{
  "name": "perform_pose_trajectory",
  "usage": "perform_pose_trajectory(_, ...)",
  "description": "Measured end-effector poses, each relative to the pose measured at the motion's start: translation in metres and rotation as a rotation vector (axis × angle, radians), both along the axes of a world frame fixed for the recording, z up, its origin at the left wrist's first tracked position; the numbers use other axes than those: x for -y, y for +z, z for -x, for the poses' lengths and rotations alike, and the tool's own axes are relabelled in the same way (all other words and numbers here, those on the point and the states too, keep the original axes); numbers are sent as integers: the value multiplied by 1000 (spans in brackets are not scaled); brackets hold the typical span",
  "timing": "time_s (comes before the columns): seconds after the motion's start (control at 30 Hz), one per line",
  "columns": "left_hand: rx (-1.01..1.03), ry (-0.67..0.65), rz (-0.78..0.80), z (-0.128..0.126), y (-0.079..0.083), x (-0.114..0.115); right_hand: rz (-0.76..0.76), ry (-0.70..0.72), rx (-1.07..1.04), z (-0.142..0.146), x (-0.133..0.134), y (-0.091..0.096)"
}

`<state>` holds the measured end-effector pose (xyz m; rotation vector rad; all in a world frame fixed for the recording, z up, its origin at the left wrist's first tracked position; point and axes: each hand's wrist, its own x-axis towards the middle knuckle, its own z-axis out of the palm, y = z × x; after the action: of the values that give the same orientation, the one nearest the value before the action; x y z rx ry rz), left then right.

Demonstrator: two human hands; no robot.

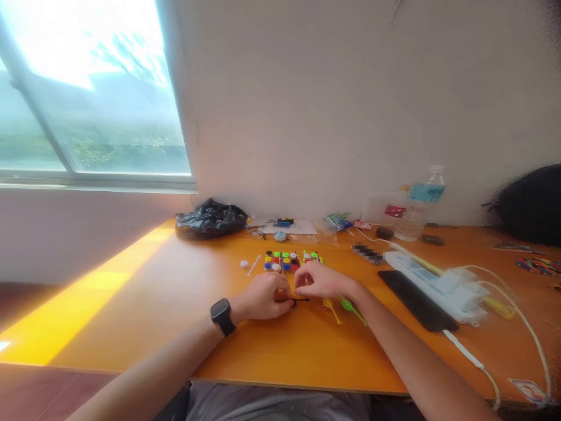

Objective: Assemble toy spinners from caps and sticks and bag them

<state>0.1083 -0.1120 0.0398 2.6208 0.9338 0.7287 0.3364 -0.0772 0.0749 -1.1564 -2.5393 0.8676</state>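
My left hand (269, 295), with a black watch on its wrist, is closed low over the table. Its thumb and fingers pinch a thin black stick (303, 300), whose other end is hidden by the fingers. My right hand (322, 279) is curled closed just above and to the right; what its fingertips hold, if anything, does not show. Right behind the hands lies a cluster of small round coloured caps (286, 263) with thin sticks among them. A yellow round piece with a stem (332, 311) and a similar green one (353, 311) lie beside my right forearm.
A white cap (244, 264) and white stick (253, 265) lie left of the cluster. Behind are a black plastic bag (211, 219), papers and packets. On the right are a black phone (416, 301), a white power strip (421, 275), cables and a water bottle (416, 210).
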Motion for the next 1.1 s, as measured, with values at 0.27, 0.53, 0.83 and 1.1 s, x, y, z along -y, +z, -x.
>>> perform_pose_trajectory(0.27,143,75,-23,4,8,6,-116,-100,50,-9,18,26)
perform_pose_trajectory(0.53,260,144,17,5,7,-3,-1,149,29,0,24,26)
perform_pose_trajectory(0.83,152,19,-5,10,8,-1,-129,-38,-44,-1,12,22)
perform_pose_trajectory(1.1,158,119,-2,8,15,3,-132,-65,-90,-1,5,14)
